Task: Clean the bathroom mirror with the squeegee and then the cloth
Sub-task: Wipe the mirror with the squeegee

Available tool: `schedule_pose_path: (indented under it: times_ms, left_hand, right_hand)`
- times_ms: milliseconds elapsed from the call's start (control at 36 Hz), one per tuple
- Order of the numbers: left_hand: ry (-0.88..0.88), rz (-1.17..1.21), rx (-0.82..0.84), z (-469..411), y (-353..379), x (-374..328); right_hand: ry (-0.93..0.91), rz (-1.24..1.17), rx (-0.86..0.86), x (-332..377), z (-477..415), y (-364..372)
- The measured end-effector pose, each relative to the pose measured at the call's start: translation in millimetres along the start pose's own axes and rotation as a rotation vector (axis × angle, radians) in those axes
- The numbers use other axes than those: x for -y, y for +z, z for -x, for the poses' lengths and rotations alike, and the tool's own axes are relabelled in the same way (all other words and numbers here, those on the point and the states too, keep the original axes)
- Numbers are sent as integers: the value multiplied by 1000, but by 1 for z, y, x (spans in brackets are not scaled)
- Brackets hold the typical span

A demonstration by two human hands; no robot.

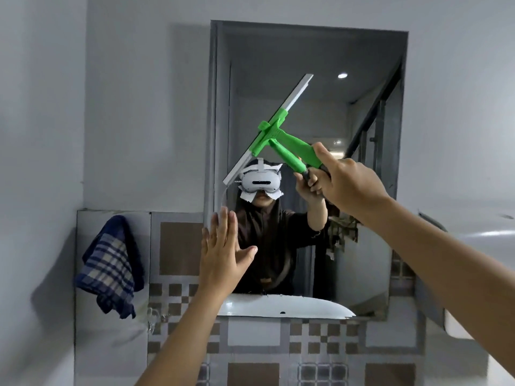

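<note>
Two bare forearms reach up from the bottom edge toward the wall. Nearest, the left hand (pixel 223 254) is spread flat, fingers together and pointing up, thumb out to the right, holding nothing; its fingertips lie at the lower left corner of the mirror (pixel 370 260), though whether the palm presses the glass or the frame edge cannot be told. The right hand (pixel 348 182) is higher and to the right, closed around the grip of the squeegee (pixel 274 129), with the index finger stretched along the handle.

That squeegee has a bright green plastic handle that widens into a green clamp, and the clamp carries a long, pale grey blade. It is tilted steeply, the blade running from lower left to upper right across the middle of the mirror; the blade edge lies against the glass, and a doubled green handle shows in the reflection just beside the real one.

Left of the mirror, a blue and beige checked cloth (pixel 111 268) hangs bunched on the wall, well apart from both hands. The wall below and around it is tiled (pixel 323 335) in grey, white and brown squares.

Farthest, the glass reflects a white basin rim, a ceiling light and a person in dark clothing wearing a white headset.
</note>
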State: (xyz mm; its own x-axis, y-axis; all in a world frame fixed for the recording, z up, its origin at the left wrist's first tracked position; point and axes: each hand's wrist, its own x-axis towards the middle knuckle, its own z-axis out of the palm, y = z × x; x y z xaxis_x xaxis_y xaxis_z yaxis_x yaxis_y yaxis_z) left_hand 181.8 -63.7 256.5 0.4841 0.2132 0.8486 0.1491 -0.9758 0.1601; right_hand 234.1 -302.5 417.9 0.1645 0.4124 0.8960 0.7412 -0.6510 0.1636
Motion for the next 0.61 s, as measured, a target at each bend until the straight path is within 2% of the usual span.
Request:
schedule_pose_path:
  times_ms: [167,333,389,611]
  left_hand:
    - [18,32,-51,1,-10,15]
    - [9,19,-58,-1,-23,33]
    - [23,-1,-52,-1,0,-23]
    - [-6,-2,-26,0,3,-14]
  right_hand:
    - [-66,9,-23,-11,1,-1]
    - [-53,18,-38,-18,11,-1]
    - [-55,10,-35,-74,34,-23]
    - [-82,14,4,-89,40,-16]
